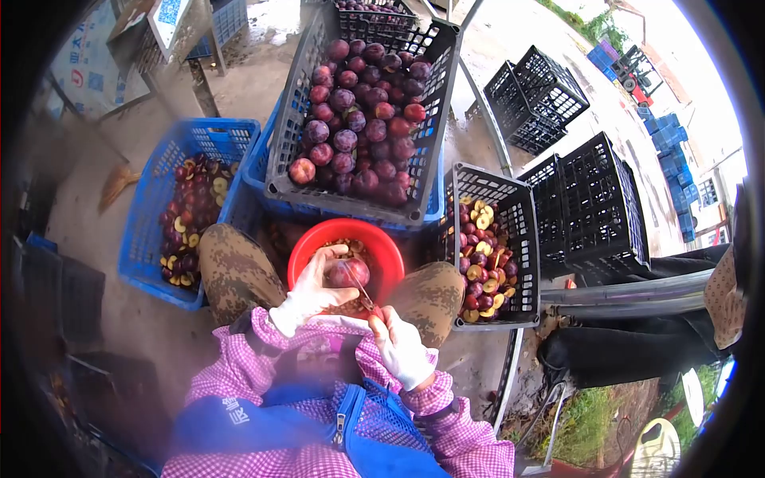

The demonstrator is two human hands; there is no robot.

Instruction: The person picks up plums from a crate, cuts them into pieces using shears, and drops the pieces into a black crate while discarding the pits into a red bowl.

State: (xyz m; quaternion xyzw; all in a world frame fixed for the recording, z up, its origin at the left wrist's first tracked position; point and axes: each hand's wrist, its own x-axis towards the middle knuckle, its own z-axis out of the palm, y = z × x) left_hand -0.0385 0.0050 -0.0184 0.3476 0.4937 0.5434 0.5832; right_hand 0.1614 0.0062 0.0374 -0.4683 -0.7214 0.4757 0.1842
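My left hand [304, 298], in a white glove with bare fingertips, grips a whole reddish-purple plum [348, 272]. A small knife [366, 301] is in my right hand [404, 349], gloved the same way, and its thin blade lies against the plum's lower right side. Below both hands, between my knees, a red bucket [389, 253] holds pits and scraps. Just ahead, a black crate [448, 88] full of whole plums [370, 119] rests tilted on a blue crate [256, 169].
A blue crate [134, 231] on the left and a black crate [526, 239] on the right hold cut plums. Black crates [598, 207] stand farther right, near another person's dark-clothed leg [629, 354]. A forklift [637, 76] and blue crate stacks [669, 159] are in the distance.
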